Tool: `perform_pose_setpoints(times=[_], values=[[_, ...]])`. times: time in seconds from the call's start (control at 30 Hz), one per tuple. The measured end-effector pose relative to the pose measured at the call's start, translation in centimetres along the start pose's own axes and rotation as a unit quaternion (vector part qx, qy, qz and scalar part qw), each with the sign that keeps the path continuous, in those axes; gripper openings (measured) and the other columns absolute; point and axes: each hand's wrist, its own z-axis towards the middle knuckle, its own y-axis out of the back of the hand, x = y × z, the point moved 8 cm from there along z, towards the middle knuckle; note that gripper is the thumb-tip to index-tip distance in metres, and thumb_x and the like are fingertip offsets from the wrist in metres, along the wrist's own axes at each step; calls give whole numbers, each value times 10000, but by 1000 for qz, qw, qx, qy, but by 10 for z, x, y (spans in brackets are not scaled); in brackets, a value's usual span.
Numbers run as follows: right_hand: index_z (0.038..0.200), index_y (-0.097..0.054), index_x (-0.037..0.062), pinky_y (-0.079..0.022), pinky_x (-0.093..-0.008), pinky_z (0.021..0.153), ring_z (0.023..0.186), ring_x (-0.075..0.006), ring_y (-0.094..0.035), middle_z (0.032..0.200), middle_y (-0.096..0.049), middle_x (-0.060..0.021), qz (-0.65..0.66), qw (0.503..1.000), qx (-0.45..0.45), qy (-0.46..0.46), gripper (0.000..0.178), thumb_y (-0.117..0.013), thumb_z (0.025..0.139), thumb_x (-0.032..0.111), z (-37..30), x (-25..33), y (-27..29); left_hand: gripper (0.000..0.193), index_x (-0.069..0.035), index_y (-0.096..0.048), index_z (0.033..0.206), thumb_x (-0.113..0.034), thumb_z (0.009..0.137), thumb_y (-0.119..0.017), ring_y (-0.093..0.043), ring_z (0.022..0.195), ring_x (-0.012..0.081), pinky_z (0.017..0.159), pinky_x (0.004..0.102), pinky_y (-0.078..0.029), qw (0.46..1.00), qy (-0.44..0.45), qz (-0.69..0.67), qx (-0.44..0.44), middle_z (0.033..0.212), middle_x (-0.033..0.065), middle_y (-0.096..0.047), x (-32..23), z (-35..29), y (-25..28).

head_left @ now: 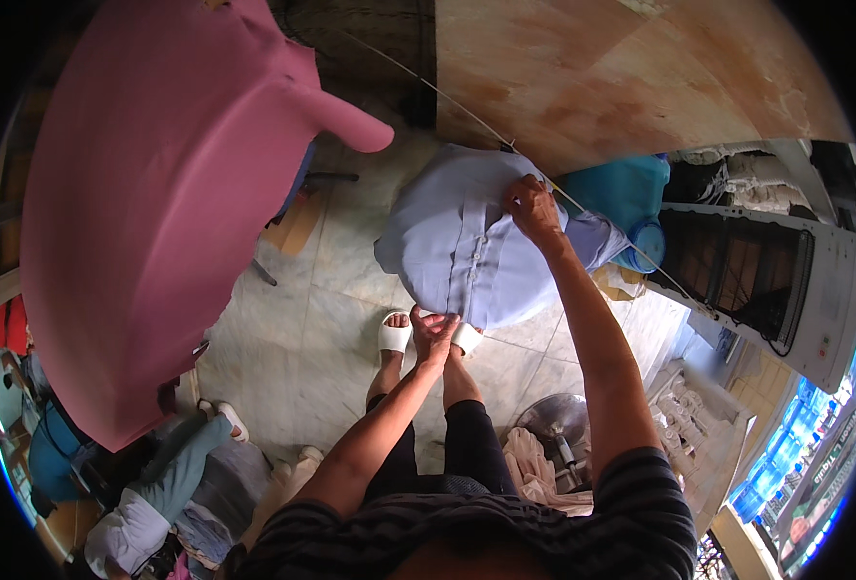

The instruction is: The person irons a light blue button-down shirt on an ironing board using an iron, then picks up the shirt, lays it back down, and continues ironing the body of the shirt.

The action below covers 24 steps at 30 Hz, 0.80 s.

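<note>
A pale blue button-front shirt (457, 237) hangs from a thin line (467, 114) that crosses the view. My right hand (534, 208) is raised and grips the shirt's top at the line. My left hand (435, 331) pinches the shirt's lower hem, just above my feet in white sandals (395, 335).
A large pink garment (157, 203) hangs at the left. A turquoise cloth (621, 193) hangs behind the shirt. A white appliance with a dark grille (785, 280) stands at the right, a fan base (556, 420) near my legs. A person sits low at the left (157, 483).
</note>
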Motion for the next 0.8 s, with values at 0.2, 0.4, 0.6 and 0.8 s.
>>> perform_pose_setpoints(times=[0.2,0.4,0.6,0.8], values=[[872,-629,90,-494,-483,766,898,-377,-599,901,-602,-148,-34,999,-34,11,49,-637,824,85,15,9,-1,842,-47,-286,1395,-116,755,-827,-628,864,223,757,369,-545,999,-31,-9,-9,1031,146,-581,0,8,-4],[907,-632,100,-503,-496,757,880,-391,-616,916,-602,-162,26,999,-30,-9,76,-638,849,150,19,12,-12,744,-62,-315,1335,-76,769,-797,-634,827,208,718,349,-552,999,-31,-37,14,1001,133,-577,0,10,-5],[936,-667,103,-512,-471,751,850,-384,-624,920,-630,-172,37,999,-20,-12,127,-682,835,178,27,21,-14,748,-59,-321,1369,-175,800,-794,-630,821,203,704,340,-550,998,-36,13,54,1021,129,-585,-3,5,1],[912,-669,36,-509,-463,750,834,-388,-629,843,-652,-191,61,998,-2,20,129,-672,867,157,-4,56,11,577,-64,-469,1306,-256,850,-766,-614,798,149,672,298,-528,972,-163,145,91,1021,108,-622,-31,-25,83]])
